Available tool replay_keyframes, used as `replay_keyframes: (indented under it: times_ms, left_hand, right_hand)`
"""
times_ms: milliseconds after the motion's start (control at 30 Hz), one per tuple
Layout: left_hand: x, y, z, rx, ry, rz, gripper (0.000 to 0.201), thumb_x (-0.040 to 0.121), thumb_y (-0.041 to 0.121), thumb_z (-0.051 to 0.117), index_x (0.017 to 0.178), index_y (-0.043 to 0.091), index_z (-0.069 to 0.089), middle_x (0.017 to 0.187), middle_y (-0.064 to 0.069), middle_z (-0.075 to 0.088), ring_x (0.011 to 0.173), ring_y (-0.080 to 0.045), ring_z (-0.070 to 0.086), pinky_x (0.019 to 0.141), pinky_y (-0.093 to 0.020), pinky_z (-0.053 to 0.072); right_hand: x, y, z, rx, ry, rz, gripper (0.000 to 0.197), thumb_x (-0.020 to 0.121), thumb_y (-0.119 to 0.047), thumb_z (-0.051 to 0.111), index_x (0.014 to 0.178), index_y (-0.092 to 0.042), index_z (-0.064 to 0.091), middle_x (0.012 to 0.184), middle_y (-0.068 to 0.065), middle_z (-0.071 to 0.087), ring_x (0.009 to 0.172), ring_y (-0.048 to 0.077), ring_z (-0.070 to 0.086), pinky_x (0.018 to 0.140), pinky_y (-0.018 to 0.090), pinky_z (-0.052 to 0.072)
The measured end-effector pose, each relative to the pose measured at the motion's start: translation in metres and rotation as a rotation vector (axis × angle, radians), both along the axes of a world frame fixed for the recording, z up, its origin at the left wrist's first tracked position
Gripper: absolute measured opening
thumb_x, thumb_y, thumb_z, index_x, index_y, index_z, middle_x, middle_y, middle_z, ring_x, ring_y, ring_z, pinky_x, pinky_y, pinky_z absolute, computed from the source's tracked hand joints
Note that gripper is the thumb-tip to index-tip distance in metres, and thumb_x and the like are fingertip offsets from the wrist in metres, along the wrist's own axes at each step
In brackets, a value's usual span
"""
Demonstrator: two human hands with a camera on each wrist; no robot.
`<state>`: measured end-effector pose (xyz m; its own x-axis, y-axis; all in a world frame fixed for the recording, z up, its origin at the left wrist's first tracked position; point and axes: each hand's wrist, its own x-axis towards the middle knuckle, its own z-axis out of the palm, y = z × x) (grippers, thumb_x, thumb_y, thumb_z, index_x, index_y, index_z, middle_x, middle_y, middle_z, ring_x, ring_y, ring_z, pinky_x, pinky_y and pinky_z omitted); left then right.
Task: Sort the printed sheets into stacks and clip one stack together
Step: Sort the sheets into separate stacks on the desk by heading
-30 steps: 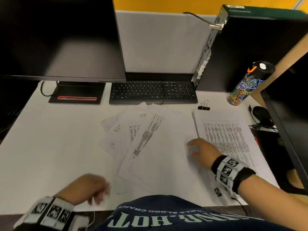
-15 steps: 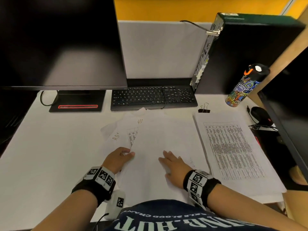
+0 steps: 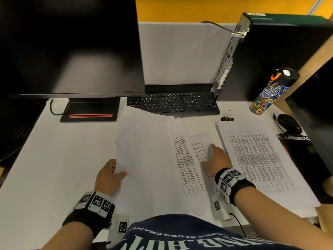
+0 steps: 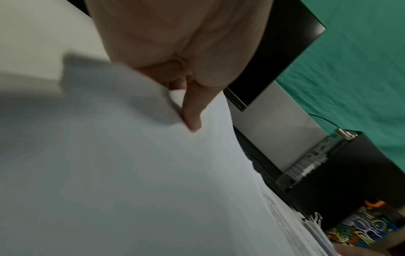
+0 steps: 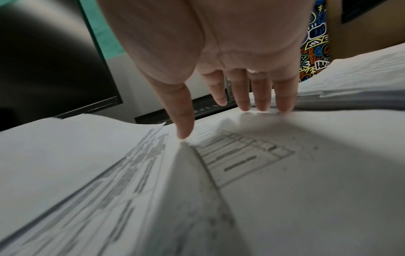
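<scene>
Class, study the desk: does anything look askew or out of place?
Yes. The loose sheets under the right hand lie fanned and crooked, unlike the squared stack beside them. The binder clip sits unused.

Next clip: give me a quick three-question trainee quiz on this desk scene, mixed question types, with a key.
1. True or false: the binder clip is already clamped on the stack of printed sheets at the right.
2. Which of the hands pinches the blank-side sheets? A) left hand B) right hand C) neither
3. Fill in: the right hand's straight fingers press on ___.

Key
1. False: it lies loose on the desk, between the keyboard and the stack.
2. A.
3. Loose printed sheets, between the lifted sheets and the stack.
</scene>
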<state>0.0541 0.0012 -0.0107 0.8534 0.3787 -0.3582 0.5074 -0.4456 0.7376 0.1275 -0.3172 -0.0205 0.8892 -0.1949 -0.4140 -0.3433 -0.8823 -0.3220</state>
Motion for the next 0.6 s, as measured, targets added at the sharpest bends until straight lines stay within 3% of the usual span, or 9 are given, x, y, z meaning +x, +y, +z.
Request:
replay_keyframes:
  times_ms: [67, 167, 267, 333, 433, 533, 600]
  left_hand:
    - [-0.008, 0.012, 0.002, 0.022, 0.018, 0.014, 0.025, 0.086, 0.005, 0.061, 0.111, 0.005, 0.061, 0.094, -0.004, 0.06, 0.086, -0.021, 0.053, 0.069, -0.026, 0.039]
    - [-0.018, 0.027, 0.001, 0.042, 0.072, 0.035, 0.03, 0.089, 0.017, 0.061, 0.116, 0.004, 0.063, 0.099, -0.008, 0.063, 0.087, -0.021, 0.052, 0.08, -0.029, 0.038]
    - [-0.023, 0.04, -0.002, 0.045, 0.132, 0.056, 0.033, 0.09, 0.022, 0.059, 0.116, 0.003, 0.062, 0.111, -0.015, 0.066, 0.088, -0.024, 0.053, 0.08, -0.03, 0.037]
    - [-0.024, 0.048, -0.004, 0.059, 0.15, 0.076, 0.035, 0.091, 0.021, 0.058, 0.12, 0.002, 0.06, 0.117, -0.018, 0.064, 0.096, -0.029, 0.056, 0.082, -0.031, 0.037]
    - [-0.025, 0.056, -0.005, 0.072, 0.177, 0.088, 0.036, 0.092, 0.017, 0.055, 0.124, 0.001, 0.056, 0.123, -0.021, 0.062, 0.11, -0.036, 0.056, 0.083, -0.031, 0.035]
    - [-0.025, 0.058, -0.007, 0.089, 0.183, 0.044, 0.035, 0.092, 0.015, 0.056, 0.124, 0.001, 0.056, 0.122, -0.02, 0.062, 0.112, -0.036, 0.056, 0.083, -0.03, 0.035]
    - [-0.025, 0.058, -0.008, 0.074, 0.178, 0.037, 0.034, 0.091, 0.016, 0.057, 0.122, 0.003, 0.057, 0.121, -0.019, 0.063, 0.103, -0.031, 0.057, 0.084, -0.03, 0.036]
  right_hand:
    - [0.012, -0.003, -0.003, -0.04, 0.07, -0.065, 0.097, 0.076, -0.041, 0.07, 0.149, -0.021, 0.009, 0.154, 0.009, 0.022, 0.141, 0.031, 0.023, 0.114, 0.045, 0.028]
    - [0.021, -0.001, -0.004, -0.108, 0.102, -0.074, 0.103, 0.069, -0.039, 0.078, 0.148, -0.024, 0.014, 0.146, 0.012, 0.033, 0.134, 0.033, 0.034, 0.106, 0.049, 0.036]
    - [0.02, 0.004, -0.007, -0.038, 0.05, -0.083, 0.092, 0.068, -0.03, 0.08, 0.141, -0.027, 0.026, 0.133, 0.012, 0.045, 0.122, 0.032, 0.048, 0.099, 0.047, 0.045]
    - [0.017, 0.01, -0.004, -0.106, 0.021, -0.035, 0.075, 0.072, -0.031, 0.076, 0.135, -0.027, 0.035, 0.132, 0.011, 0.042, 0.121, 0.032, 0.044, 0.101, 0.046, 0.042]
    - [0.013, 0.027, 0.002, -0.23, -0.123, 0.045, 0.04, 0.084, -0.038, 0.056, 0.12, -0.022, 0.054, 0.132, 0.008, 0.039, 0.124, 0.03, 0.035, 0.105, 0.042, 0.033]
    - [0.009, 0.047, 0.002, -0.119, 0.026, 0.059, 0.053, 0.078, -0.059, 0.057, 0.117, -0.022, 0.057, 0.125, 0.005, 0.049, 0.119, 0.026, 0.045, 0.099, 0.039, 0.038]
    - [0.006, 0.056, -0.003, -0.03, 0.154, 0.068, 0.055, 0.077, -0.052, 0.065, 0.119, -0.019, 0.056, 0.122, 0.006, 0.05, 0.112, 0.024, 0.05, 0.094, 0.035, 0.044]
